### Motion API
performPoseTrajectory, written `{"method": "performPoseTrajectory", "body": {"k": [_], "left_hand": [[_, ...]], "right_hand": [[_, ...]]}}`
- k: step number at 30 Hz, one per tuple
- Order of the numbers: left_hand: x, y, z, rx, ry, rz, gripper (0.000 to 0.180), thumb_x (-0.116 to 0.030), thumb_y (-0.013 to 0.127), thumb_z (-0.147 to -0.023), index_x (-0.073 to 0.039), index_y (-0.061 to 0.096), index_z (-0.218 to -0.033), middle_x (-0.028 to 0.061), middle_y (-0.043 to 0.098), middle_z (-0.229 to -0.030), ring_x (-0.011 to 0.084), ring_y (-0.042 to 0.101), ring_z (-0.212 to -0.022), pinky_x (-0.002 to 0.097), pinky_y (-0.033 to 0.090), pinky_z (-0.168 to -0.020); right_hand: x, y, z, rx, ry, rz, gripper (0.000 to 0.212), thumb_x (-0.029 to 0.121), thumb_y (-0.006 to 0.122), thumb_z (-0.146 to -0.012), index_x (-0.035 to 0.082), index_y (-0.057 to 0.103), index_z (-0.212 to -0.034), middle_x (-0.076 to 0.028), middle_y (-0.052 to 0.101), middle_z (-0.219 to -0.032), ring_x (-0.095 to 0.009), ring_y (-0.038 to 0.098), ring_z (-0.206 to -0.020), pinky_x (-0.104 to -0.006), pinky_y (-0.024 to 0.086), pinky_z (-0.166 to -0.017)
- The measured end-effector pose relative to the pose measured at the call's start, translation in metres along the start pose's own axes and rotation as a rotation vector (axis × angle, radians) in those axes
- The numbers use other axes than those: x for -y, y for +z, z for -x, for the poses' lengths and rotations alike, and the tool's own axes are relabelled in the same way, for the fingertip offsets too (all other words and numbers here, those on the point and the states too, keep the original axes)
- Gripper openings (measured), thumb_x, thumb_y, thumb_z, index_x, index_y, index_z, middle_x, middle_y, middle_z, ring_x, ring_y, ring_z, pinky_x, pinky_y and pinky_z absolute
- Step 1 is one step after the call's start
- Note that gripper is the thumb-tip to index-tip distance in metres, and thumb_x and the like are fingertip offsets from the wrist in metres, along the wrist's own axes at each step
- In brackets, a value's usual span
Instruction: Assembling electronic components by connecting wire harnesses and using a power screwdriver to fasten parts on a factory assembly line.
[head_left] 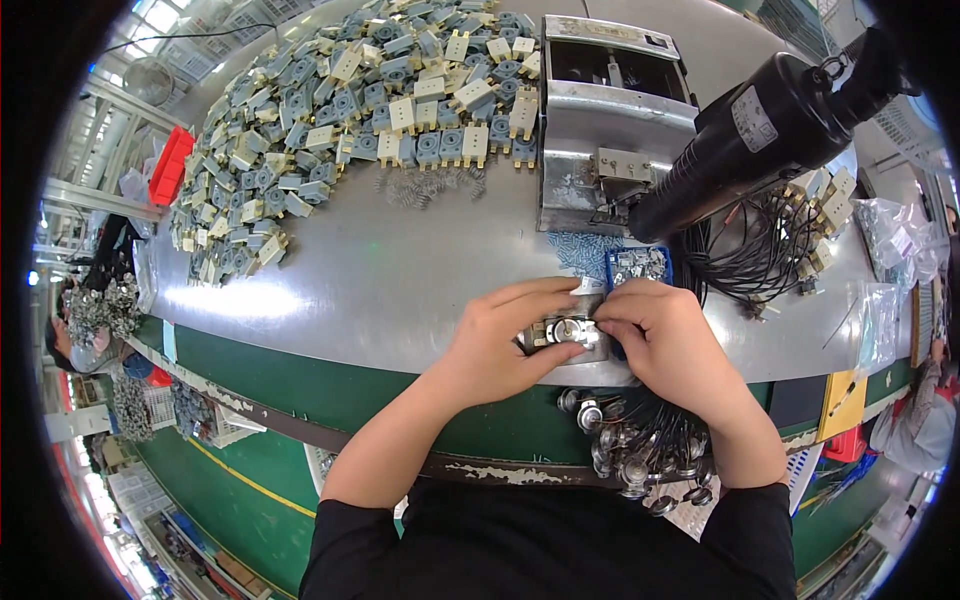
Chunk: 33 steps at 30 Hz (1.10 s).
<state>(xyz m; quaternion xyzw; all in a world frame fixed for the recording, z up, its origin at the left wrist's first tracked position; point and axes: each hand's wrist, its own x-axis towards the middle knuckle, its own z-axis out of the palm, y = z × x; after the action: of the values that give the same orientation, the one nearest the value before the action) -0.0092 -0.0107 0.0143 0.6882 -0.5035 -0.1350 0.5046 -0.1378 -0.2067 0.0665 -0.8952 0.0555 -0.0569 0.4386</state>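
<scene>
In the head view, the left hand [512, 335] is gripping the left side of a small housing with a round metal insert [567, 331], its thumb and fingers standing moderately apart around it. The right hand [655, 325] is bringing thumb and fingertips close together at the housing's right edge; whether they are pinching a smaller piece, I cannot tell. The housing is lying between both hands, low over the metal tabletop [380, 300]. Just beyond the grip, a blue bin of small metal parts [640, 264] and a heap of bluish screws [580, 250] are sitting. Farther off to the left, grey-and-cream blocks [400, 115] are piling up behind loose springs [430, 186]. Right of the grip, black cables [735, 262] are coiling; nearer the body, round metal parts on black leads [640, 450] are clustering.
</scene>
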Motion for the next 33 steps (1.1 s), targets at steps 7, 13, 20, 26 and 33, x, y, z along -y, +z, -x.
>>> {"method": "performPoseTrajectory", "body": {"k": [7,13,20,26,33], "left_hand": [[0.008,-0.003,-0.001,0.066,-0.040,0.134,0.035,-0.006,0.092,-0.078,0.000,0.075,-0.109,0.0163,0.076,-0.122,0.0326,0.074,-0.114,0.0400,0.060,-0.099],[0.009,-0.003,-0.002,0.047,-0.023,0.139,0.035,-0.005,0.092,-0.077,0.001,0.075,-0.107,0.0160,0.076,-0.119,0.0327,0.075,-0.114,0.0407,0.061,-0.098],[0.014,-0.001,-0.003,0.040,-0.010,0.163,0.035,-0.003,0.092,-0.075,0.002,0.075,-0.105,0.0159,0.077,-0.116,0.0330,0.075,-0.113,0.0409,0.061,-0.099],[0.014,-0.001,-0.003,0.037,-0.017,0.181,0.035,-0.002,0.090,-0.076,0.002,0.076,-0.107,0.0161,0.077,-0.116,0.0325,0.075,-0.113,0.0408,0.061,-0.099],[0.013,-0.004,0.001,0.037,-0.020,0.175,0.035,-0.004,0.090,-0.077,0.001,0.077,-0.108,0.0158,0.077,-0.117,0.0312,0.075,-0.111,0.0394,0.061,-0.096]], "right_hand": [[0.007,-0.001,-0.003,0.058,-0.081,0.140,0.014,-0.005,0.072,-0.086,-0.004,0.075,-0.099,-0.018,0.072,-0.096,-0.038,0.072,-0.086,-0.0425,0.059,-0.077],[0.003,-0.005,-0.011,0.110,-0.140,0.171,0.018,-0.007,0.072,-0.083,-0.003,0.075,-0.101,-0.017,0.072,-0.099,-0.037,0.072,-0.086,-0.0421,0.059,-0.076],[-0.005,-0.013,-0.019,0.189,-0.192,0.149,0.026,-0.010,0.071,-0.075,-0.002,0.075,-0.099,-0.016,0.072,-0.098,-0.037,0.072,-0.086,-0.0429,0.059,-0.076],[-0.018,-0.024,-0.039,0.282,-0.321,0.178,0.026,-0.008,0.072,-0.075,0.000,0.075,-0.099,-0.015,0.072,-0.098,-0.038,0.071,-0.087,-0.0452,0.058,-0.079],[-0.006,-0.016,-0.033,0.198,-0.328,0.148,0.026,-0.008,0.073,-0.077,0.000,0.075,-0.101,-0.014,0.073,-0.095,-0.037,0.070,-0.084,-0.0430,0.058,-0.079]]}}
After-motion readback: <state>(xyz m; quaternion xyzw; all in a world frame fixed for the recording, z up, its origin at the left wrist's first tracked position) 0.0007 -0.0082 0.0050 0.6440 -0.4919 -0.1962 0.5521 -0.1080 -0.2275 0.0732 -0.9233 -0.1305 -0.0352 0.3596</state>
